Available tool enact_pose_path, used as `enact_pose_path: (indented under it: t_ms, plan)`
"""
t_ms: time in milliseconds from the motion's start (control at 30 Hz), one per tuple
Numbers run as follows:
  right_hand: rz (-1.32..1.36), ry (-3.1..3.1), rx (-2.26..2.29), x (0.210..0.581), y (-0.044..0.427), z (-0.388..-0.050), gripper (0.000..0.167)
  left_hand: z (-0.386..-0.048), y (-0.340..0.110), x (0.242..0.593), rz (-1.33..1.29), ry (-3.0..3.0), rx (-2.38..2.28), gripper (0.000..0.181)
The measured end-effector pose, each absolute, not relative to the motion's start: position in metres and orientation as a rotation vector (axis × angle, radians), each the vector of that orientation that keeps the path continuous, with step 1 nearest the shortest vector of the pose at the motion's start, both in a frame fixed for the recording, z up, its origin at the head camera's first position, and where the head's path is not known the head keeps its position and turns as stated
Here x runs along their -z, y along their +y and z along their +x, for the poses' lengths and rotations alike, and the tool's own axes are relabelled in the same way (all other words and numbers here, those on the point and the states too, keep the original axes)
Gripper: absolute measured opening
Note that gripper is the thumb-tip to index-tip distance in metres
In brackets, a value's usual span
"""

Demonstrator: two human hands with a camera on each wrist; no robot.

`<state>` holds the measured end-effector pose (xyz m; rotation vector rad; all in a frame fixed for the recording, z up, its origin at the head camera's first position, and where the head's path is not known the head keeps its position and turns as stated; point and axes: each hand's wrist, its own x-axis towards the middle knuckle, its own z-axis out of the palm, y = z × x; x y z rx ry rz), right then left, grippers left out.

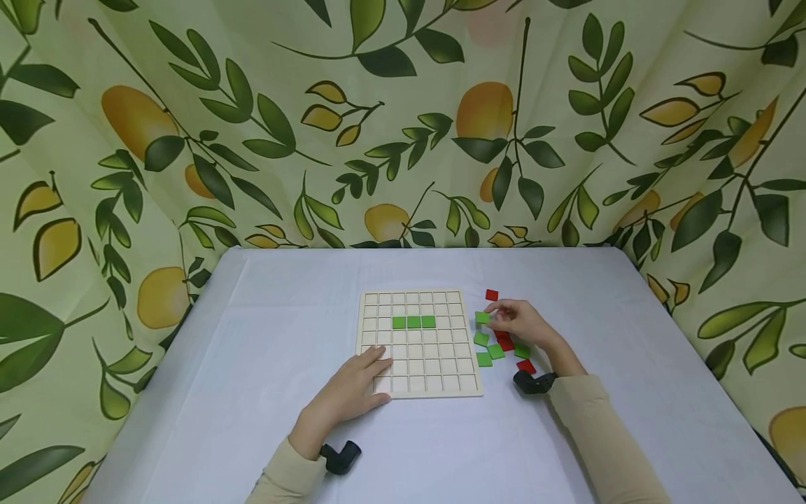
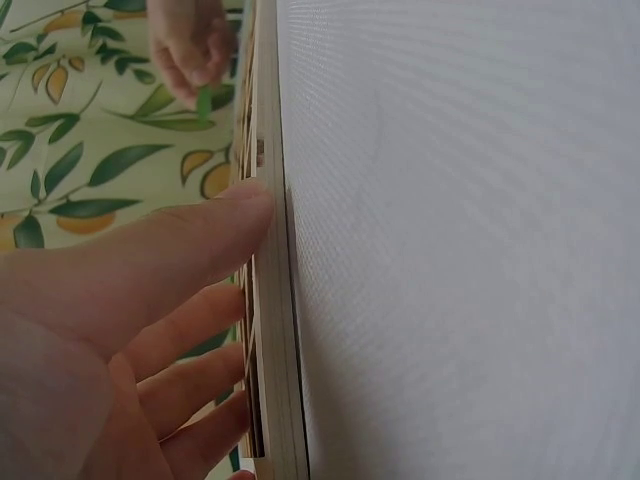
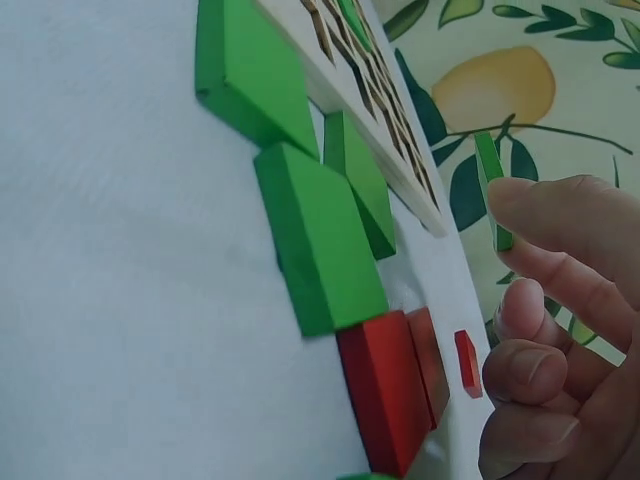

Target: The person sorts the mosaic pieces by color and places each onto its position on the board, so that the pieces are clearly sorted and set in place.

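Observation:
A pale wooden grid board (image 1: 433, 364) lies on the white-covered table, with three green square tiles (image 1: 413, 322) side by side in one upper row. My left hand (image 1: 348, 389) rests on the board's lower left part with fingers spread; the left wrist view shows its thumb (image 2: 225, 225) against the board's edge. Just past the board's right edge, my right hand (image 1: 524, 322) pinches a green tile (image 3: 494, 190) between thumb and finger, lifted off the cloth. Below it lie loose green tiles (image 1: 496, 351) and red tiles (image 1: 506, 344), some partly covered by the hand.
One red tile (image 1: 492, 295) lies apart near the board's upper right corner, and another red tile (image 1: 526, 366) sits by the right wrist. White cloth (image 1: 290, 301) covers the table. A leaf-and-fruit patterned curtain (image 1: 403, 140) hangs behind and along both sides.

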<state>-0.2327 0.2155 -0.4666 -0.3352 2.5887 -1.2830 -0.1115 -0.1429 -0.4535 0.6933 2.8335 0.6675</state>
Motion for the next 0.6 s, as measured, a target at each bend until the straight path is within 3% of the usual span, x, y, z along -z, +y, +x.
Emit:
enact_pose_path:
  t_ms: [600]
  plan:
    - [-0.41, 2.589, 1.306, 0.46, 0.197, -0.231, 0.03, -0.113, -0.143, 0.455, 0.699, 2.839, -0.658, 0.059]
